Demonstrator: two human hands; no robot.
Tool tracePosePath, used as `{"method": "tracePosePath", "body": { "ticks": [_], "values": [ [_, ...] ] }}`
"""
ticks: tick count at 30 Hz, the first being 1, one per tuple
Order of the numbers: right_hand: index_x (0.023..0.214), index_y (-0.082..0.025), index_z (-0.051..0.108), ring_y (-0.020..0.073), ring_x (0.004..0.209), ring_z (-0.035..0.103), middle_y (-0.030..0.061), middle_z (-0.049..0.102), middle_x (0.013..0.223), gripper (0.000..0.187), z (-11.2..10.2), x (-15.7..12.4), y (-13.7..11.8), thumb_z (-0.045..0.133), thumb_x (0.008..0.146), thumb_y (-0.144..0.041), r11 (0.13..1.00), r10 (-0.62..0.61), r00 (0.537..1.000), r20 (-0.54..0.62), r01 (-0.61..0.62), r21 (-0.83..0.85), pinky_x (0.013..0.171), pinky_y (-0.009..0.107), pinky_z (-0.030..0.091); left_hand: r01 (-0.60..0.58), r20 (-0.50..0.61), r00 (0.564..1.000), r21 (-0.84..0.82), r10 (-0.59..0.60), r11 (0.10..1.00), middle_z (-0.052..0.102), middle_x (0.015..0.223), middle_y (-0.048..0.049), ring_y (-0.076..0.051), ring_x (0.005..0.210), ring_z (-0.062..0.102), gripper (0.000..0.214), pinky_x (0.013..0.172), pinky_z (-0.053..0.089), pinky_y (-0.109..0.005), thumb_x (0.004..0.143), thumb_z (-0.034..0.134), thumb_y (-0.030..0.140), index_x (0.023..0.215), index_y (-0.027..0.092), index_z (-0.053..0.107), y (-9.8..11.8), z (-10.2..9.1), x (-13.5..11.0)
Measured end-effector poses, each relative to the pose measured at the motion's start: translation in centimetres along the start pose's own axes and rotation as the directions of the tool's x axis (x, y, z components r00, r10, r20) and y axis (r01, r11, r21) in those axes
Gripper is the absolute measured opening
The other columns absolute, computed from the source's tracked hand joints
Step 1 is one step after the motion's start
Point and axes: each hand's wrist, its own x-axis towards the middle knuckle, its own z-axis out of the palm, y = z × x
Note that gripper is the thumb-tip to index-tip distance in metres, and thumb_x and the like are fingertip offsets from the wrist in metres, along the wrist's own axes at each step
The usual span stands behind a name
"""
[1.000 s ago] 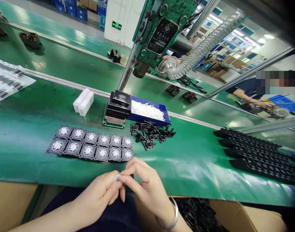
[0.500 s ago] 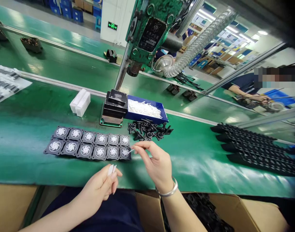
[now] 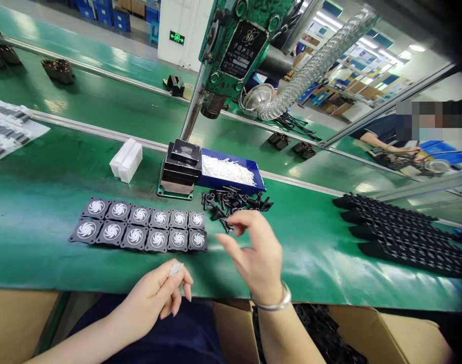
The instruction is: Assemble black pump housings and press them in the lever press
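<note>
My left hand (image 3: 165, 290) is closed, pinching a few small white strips (image 3: 175, 268) between thumb and forefinger near the table's front edge. My right hand (image 3: 256, 250) is slightly blurred; its thumb and forefinger are apart with nothing between them. Just beyond its fingertips lies a loose heap of black plastic parts (image 3: 234, 202). Left of that hand, two rows of square black plates with white swirl discs (image 3: 135, 236) lie side by side on the green table. A blue tray (image 3: 259, 177) behind the heap holds many thin white sticks (image 3: 227, 170).
A green hand press (image 3: 238, 55) hangs over a black metal block (image 3: 182, 167). White blocks (image 3: 126, 161) stand left of it. Rows of black parts (image 3: 401, 232) lie at right. Cardboard boxes (image 3: 398, 328) stand below the table edge. Another person's arm (image 3: 386, 144) is across the line.
My right hand has moved right, away from the last plate in the front row; its fingers have parted and the thin white stick is gone from them. My left hand stays almost still.
</note>
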Motion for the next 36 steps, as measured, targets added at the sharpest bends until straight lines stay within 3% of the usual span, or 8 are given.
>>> {"method": "tracePosePath", "body": {
  "ticks": [2, 7, 9, 13, 20, 28, 32, 36],
  "values": [
    [0.095, -0.018, 0.058, 0.0129, 0.072, 0.051, 0.0024, 0.056, 0.083, 0.014, -0.9, 0.1, -0.7, 0.063, 0.093, -0.03, 0.999, 0.018, 0.999, -0.029, -0.017, 0.043, 0.067, 0.026, 0.044, -0.028, 0.017, 0.999, 0.047, 0.027, 0.999, 0.06, 0.083, -0.0028, -0.008, 0.052, 0.041, 0.049, 0.046, 0.032, -0.022, 0.096, 0.039, 0.063, 0.097, 0.016, 0.055, 0.3, -0.1, -0.1],
    [0.111, -0.017, 0.063, 0.0118, 0.073, 0.054, 0.0037, 0.059, 0.091, 0.028, -0.1, -1.0, -1.8, 0.07, 0.088, -0.033, 0.95, 0.006, 0.906, 0.424, -0.137, 0.279, 0.067, 0.025, 0.048, -0.156, 0.027, 0.988, 0.215, 0.154, 0.964, 0.048, 0.069, 0.0029, -0.01, 0.056, 0.038, 0.044, 0.056, 0.034, -0.025, 0.102, 0.032, 0.05, 0.09, 0.017, 0.058, 1.0, -0.3, -0.4],
    [0.104, -0.018, 0.066, 0.0114, 0.074, 0.056, 0.0031, 0.061, 0.089, 0.018, 0.8, -1.6, -2.1, 0.068, 0.089, -0.029, 0.902, -0.001, 0.869, 0.496, -0.213, 0.376, 0.068, 0.024, 0.048, -0.198, 0.036, 0.98, 0.279, 0.196, 0.94, 0.04, 0.063, 0.0045, -0.011, 0.057, 0.037, 0.046, 0.057, 0.032, -0.025, 0.103, 0.031, 0.049, 0.081, 0.017, 0.056, 1.1, -0.3, -0.5],
    [0.082, -0.019, 0.064, 0.0112, 0.075, 0.056, 0.0005, 0.06, 0.076, 0.011, 2.0, -2.0, -2.4, 0.062, 0.093, -0.02, 0.86, 0.015, 0.876, 0.482, -0.257, 0.44, 0.069, 0.023, 0.046, -0.222, 0.003, 0.973, 0.272, 0.23, 0.936, 0.038, 0.061, 0.0056, -0.011, 0.055, 0.034, 0.045, 0.056, 0.031, -0.025, 0.104, 0.029, 0.049, 0.08, 0.019, 0.052, 1.0, -0.5, -0.7],
    [0.092, -0.019, 0.065, 0.0105, 0.074, 0.056, 0.0015, 0.061, 0.084, 0.003, 2.2, -0.9, -3.0, 0.065, 0.091, -0.022, 0.822, -0.018, 0.847, 0.531, -0.29, 0.49, 0.07, 0.023, 0.047, -0.247, -0.013, 0.966, 0.268, 0.259, 0.931, 0.037, 0.065, 0.005, -0.011, 0.057, 0.034, 0.043, 0.055, 0.03, -0.025, 0.104, 0.03, 0.049, 0.082, 0.019, 0.053, 1.0, -0.8, -1.0],
    [0.077, -0.019, 0.063, 0.0114, 0.072, 0.061, 0.0003, 0.065, 0.076, 0.016, 2.3, 0.5, -2.4, 0.066, 0.091, -0.027, 0.774, 0.09, 0.899, 0.429, -0.334, 0.538, 0.066, 0.024, 0.049, -0.224, -0.146, 0.958, 0.154, 0.246, 0.962, 0.048, 0.063, 0.004, -0.01, 0.052, 0.036, 0.045, 0.056, 0.034, -0.026, 0.102, 0.029, 0.054, 0.092, 0.018, 0.053, 0.9, -0.8, -1.1],
    [0.092, -0.02, 0.067, 0.0141, 0.079, 0.069, 0.0027, 0.073, 0.086, 0.008, 3.0, 1.9, -1.2, 0.061, 0.094, -0.025, 0.891, 0.205, 0.949, 0.239, -0.282, 0.356, 0.072, 0.027, 0.054, -0.176, -0.156, 0.971, 0.062, 0.183, 0.982, 0.052, 0.064, 0.0029, -0.011, 0.054, 0.041, 0.046, 0.059, 0.038, -0.026, 0.101, 0.032, 0.058, 0.098, 0.017, 0.053, 0.7, -0.8, -1.2],
    [0.096, -0.02, 0.068, 0.0147, 0.083, 0.069, 0.0023, 0.074, 0.088, 0.01, 4.3, 2.7, -0.4, 0.058, 0.095, -0.021, 0.983, 0.066, 0.981, 0.184, -0.096, 0.159, 0.078, 0.029, 0.055, -0.13, -0.12, 0.984, 0.013, 0.131, 0.991, 0.054, 0.063, 0.0022, -0.009, 0.05, 0.035, 0.047, 0.053, 0.034, -0.025, 0.1, 0.033, 0.059, 0.095, 0.016, 0.052, 0.2, -0.8, -1.3]
  ]
}}
